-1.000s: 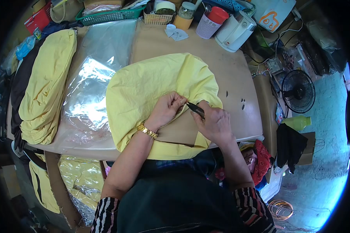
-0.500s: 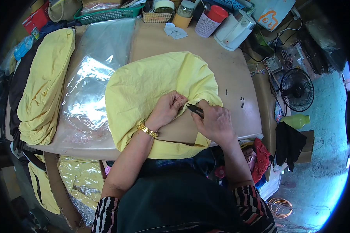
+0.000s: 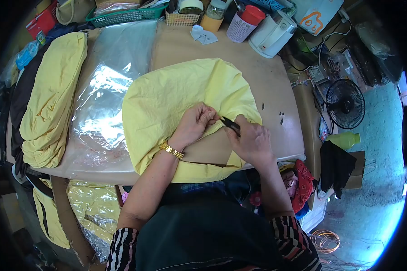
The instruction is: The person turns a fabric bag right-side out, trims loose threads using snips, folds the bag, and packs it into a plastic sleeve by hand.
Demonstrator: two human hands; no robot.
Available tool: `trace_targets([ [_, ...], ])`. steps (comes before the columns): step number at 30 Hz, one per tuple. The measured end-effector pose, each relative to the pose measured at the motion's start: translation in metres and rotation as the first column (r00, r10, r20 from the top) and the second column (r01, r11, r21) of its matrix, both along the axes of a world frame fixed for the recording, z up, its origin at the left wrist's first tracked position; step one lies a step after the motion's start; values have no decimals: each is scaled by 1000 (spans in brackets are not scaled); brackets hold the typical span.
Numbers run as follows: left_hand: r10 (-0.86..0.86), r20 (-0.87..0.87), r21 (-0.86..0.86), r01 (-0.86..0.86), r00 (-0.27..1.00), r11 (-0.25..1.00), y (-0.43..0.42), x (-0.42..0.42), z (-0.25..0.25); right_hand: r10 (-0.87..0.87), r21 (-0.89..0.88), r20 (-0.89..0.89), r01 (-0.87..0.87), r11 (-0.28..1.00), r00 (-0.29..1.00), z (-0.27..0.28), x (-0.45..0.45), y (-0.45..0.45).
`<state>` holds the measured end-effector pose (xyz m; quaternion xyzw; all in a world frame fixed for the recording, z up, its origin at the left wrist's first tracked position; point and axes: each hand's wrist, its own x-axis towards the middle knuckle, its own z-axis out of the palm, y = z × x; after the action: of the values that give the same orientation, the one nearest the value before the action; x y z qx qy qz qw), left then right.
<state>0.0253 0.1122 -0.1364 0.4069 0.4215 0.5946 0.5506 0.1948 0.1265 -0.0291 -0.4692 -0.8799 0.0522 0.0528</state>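
In our right hand (image 3: pixel 253 142) we grip a small black tool (image 3: pixel 231 125), its long axis slanting and its tip pointing forward and to the left, just beside our left fingertips. Our left hand (image 3: pixel 197 119) is closed to a narrow pinch on the inner edge of the yellow cloth (image 3: pixel 167 95). The tool sits between our two hands, by that edge. The cloth lies on the desk (image 3: pixel 181 45), its rounded side pointing away from us, its narrow band curving round on our side of the hands.
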Motion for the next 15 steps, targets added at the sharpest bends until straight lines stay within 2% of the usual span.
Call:
trace_targets([
  [2,37,28,1,-37,999,999,1,0,1,-47,-5,-147,46,999,988,5,1,4],
  [3,57,59,47,-60,997,997,2,0,4,-46,-3,-151,46,999,988,5,5,9],
  [5,74,78,95,-81,994,992,-5,-4,11,-54,-22,-278,50,998,959,5,11,20],
  [7,92,-153,131,-72,984,989,-39,-9,54,-70,-60,-332,52,997,941,12,7,33],
  [8,84,-182,149,-57,980,987,-59,-11,78,-87,-103,-377,52,993,922,15,2,41],
  [10,168,-459,204,-81,873,976,-103,-27,111,-20,-48,-417,0,999,909,17,-17,60],
  [12,254,-484,120,-224,837,967,-148,-45,119,43,4,-458,-46,999,888,18,-43,80],
  [14,364,-600,15,-446,712,895,-191,-66,107,104,47,-365,-94,994,925,19,-74,102],
  [15,378,-719,42,-507,583,861,-214,-82,92,110,41,-377,-102,994,920,14,-87,116],
])
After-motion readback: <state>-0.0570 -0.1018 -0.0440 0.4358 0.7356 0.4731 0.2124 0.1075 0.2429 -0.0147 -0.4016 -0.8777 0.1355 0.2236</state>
